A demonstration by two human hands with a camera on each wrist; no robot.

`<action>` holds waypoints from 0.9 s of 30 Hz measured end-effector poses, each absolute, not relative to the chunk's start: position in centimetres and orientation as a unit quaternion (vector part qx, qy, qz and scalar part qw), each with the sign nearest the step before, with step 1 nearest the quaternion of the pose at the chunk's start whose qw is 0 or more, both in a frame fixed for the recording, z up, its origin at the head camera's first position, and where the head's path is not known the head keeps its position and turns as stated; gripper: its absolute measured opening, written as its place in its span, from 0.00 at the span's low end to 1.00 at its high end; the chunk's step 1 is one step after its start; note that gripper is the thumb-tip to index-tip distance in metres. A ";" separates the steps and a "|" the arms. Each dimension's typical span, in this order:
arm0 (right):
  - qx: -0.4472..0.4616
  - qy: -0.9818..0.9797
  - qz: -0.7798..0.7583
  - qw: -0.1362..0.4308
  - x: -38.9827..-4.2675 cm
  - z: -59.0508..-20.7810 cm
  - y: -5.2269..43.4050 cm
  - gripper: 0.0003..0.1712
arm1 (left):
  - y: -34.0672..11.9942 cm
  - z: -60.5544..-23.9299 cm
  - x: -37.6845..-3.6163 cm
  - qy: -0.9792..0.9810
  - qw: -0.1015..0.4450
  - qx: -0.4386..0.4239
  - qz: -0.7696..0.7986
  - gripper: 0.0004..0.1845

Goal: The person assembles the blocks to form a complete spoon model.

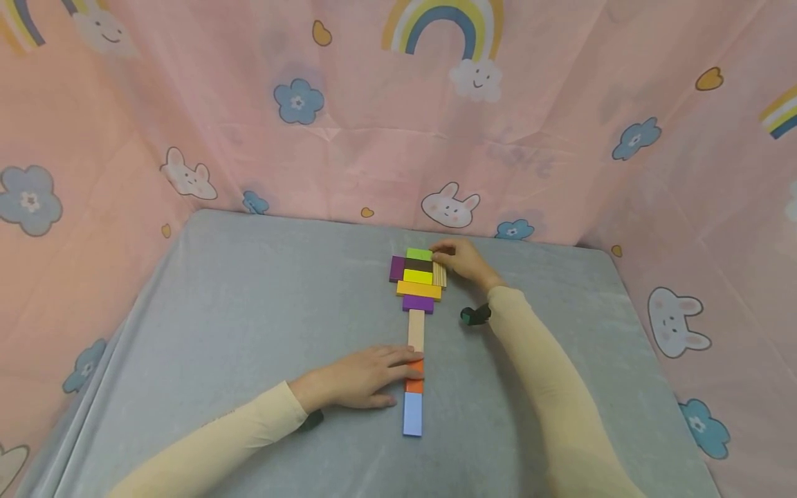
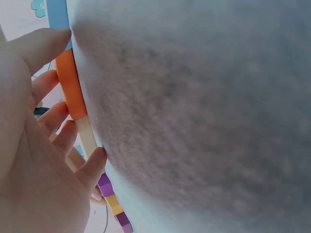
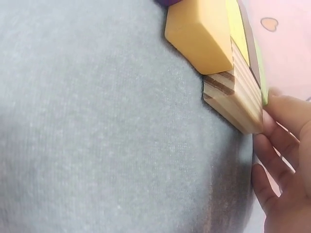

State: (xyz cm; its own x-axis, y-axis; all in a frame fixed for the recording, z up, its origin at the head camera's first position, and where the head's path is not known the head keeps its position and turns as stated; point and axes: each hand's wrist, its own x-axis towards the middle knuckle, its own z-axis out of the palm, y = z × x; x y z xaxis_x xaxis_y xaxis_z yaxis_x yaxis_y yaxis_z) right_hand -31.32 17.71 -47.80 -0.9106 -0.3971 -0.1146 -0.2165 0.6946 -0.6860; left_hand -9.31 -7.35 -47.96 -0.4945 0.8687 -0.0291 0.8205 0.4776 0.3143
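My left hand [image 1: 361,377] lies with spread fingers over the orange block [image 1: 415,386] and the end of the beige block [image 1: 416,329]. Below these is a light blue block [image 1: 412,415]; in the left wrist view the thumb is at the joint of blue and orange. My right hand [image 1: 463,261] touches the far end of the striped wooden block [image 3: 238,104] with its fingertips, beside the green block [image 1: 418,254]. Between green and beige lie dark brown [image 1: 418,265], yellow [image 1: 418,277], yellow-orange [image 1: 418,290] and purple [image 1: 418,303] blocks. A dark purple block [image 1: 396,269] flanks the left side.
The blocks lie flat in a line on a grey cloth-covered table [image 1: 249,297]. A pink printed curtain [image 1: 373,138] stands behind and at both sides. Dark wrist devices show beside both sleeves, one near the right forearm [image 1: 554,373].
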 end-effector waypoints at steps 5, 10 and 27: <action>-0.175 0.912 -0.350 0.121 -31.3 -47.8 17.7 0.18 | -7.2 -47.8 -9.5 0.856 0.101 0.489 0.138 0.30; -0.170 0.913 -0.350 0.127 -31.2 -47.7 17.7 0.19 | -7.0 -47.4 -9.7 0.857 0.118 0.479 0.149 0.28; -0.232 0.934 -0.270 0.019 -28.1 -45.4 20.1 0.27 | -10.3 -45.3 -12.3 0.889 0.074 0.409 0.192 0.28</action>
